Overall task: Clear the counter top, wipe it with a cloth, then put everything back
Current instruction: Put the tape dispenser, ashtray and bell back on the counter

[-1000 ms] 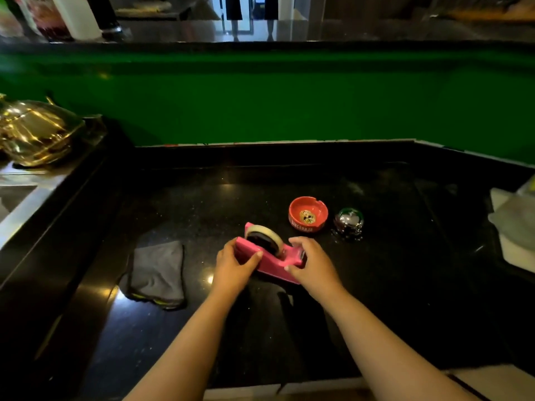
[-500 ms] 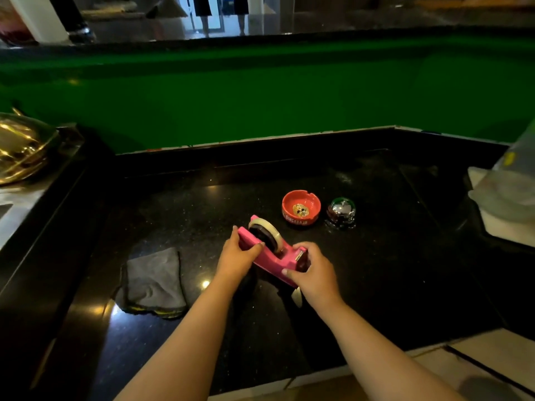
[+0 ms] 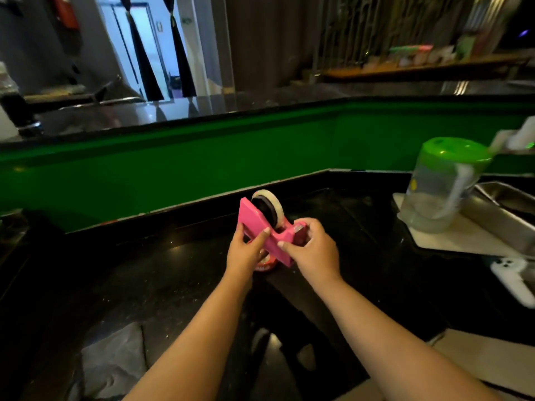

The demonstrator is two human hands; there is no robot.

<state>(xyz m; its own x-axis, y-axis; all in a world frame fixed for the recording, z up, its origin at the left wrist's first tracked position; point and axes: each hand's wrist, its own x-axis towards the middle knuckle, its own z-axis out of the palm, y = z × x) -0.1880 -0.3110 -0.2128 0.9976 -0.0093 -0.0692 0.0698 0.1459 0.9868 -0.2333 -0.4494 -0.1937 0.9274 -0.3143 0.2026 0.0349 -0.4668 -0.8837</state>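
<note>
A: Where's the pink tape dispenser [image 3: 267,227]?

B: Lifted above the black counter [image 3: 362,256], held between both hands. The left hand [image 3: 244,251] grips its near-left side; the right hand [image 3: 314,250] clasps the cutter end.

A: The rest?

B: A red ashtray [image 3: 265,263] peeks out beneath them. The grey cloth [image 3: 113,366] lies at seven o'clock, a green-lidded jar [image 3: 443,183] at two o'clock.
</note>
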